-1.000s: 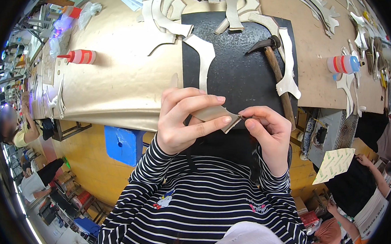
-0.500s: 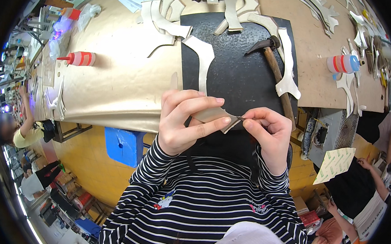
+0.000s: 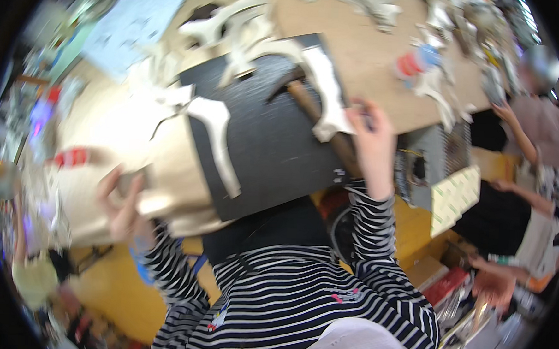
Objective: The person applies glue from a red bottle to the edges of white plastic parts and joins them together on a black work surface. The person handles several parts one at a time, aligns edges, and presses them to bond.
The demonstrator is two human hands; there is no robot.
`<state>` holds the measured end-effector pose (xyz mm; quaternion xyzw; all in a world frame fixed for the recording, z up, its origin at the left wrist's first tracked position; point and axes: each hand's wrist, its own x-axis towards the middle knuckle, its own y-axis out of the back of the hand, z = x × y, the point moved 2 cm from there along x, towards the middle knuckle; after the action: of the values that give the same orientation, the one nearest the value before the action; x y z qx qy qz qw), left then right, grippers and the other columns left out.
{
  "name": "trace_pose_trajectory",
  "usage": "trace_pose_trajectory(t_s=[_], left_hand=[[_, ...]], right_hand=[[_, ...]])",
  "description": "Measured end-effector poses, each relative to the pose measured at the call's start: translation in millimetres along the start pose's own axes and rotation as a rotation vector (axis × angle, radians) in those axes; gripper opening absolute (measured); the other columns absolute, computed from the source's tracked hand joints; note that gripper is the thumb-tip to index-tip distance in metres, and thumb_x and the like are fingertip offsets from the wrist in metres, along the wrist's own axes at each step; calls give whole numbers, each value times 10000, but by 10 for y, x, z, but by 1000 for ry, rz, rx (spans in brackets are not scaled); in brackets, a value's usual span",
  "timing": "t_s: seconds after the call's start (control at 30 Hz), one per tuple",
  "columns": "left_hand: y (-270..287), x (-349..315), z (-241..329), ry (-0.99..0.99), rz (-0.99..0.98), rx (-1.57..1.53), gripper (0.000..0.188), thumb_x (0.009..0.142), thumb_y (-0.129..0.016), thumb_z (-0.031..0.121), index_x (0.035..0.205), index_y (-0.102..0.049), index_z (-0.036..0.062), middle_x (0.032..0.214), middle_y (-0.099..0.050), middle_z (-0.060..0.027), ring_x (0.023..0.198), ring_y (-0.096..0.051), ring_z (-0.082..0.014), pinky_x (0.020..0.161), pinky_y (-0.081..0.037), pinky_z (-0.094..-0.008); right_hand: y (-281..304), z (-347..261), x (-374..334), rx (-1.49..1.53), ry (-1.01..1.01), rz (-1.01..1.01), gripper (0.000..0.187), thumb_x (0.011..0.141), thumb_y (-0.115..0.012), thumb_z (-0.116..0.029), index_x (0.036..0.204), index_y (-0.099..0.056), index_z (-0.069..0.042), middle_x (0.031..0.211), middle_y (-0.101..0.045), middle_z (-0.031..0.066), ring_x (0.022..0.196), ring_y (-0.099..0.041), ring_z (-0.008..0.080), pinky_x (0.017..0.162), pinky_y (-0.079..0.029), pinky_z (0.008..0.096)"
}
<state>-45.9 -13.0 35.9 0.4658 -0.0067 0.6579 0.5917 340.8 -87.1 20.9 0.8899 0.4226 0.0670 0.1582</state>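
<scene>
L. hand (image 3: 124, 214), left of black mat (image 3: 270, 168): fingers half-curled, held 1 sm. grey pc. (image 3: 129, 182) R. hand (image 3: 375, 141), mat's right edge: fingers bent near pale strip (image 3: 326, 76); hold, I couldn't tell. Hammer (image 3: 305, 104) lay on mat. Status: prob. unfinished; curved pc. (image 3: 216, 124), mat's left side, lay loose.

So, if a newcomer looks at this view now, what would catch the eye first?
Probably the dark mat in the middle, with a wooden-handled hammer and pale curved pieces on it. Next, the striped top below it, the blurred left hand over the gold covering, and the right hand by the mat's right edge.
</scene>
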Motion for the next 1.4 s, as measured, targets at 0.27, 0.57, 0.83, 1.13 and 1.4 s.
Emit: trace_pose_trajectory(t_s=[0.27,0.57,0.83,1.13,1.4], left_hand=[[-107,-336,-823,67,-355,116,380,829,-498,-109,1127,-697,16,1294,-554,-167,1251,-488,-315,1070,-380,-398],[-298,-510,-741,228,-476,-33,390,858,-455,-97,1173,-657,11,1318,-554,-148,1280,-479,-307,1080,-344,-403],[-152,-321,-453,236,-373,22,312,927,-469,-24,1191,-634,-14,1307,-564,-151,1218,-528,-289,1031,-387,-388],[-160,-173,-126,218,-342,-98,271,931,-470,-46,1146,-634,-51,1266,-588,-154,1173,-551,-262,1008,-403,-357],[-724,-218,958,734,-485,-1142,370,1007,-473,187,1234,-567,-89,1224,-608,-174,1146,-570,-246,1029,-406,-343]], right_hand=[[42,302,-10,-359,58,-45,452,775,-750,-270,1151,-637,-47,984,-626,115,906,-631,256,814,-493,341],[125,341,81,-151,-80,-108,313,774,-728,-182,1029,-684,-6,789,-665,113,741,-616,175,709,-482,296],[99,243,-139,-271,2,-98,377,760,-772,-223,1050,-654,-14,960,-669,138,874,-637,263,802,-486,334],[183,-13,-120,6,87,-52,304,765,-753,-80,1046,-670,2,931,-639,72,874,-609,158,812,-462,277],[107,-590,-512,323,367,-425,310,681,-805,40,967,-730,-55,957,-634,27,835,-587,103,705,-468,228]])
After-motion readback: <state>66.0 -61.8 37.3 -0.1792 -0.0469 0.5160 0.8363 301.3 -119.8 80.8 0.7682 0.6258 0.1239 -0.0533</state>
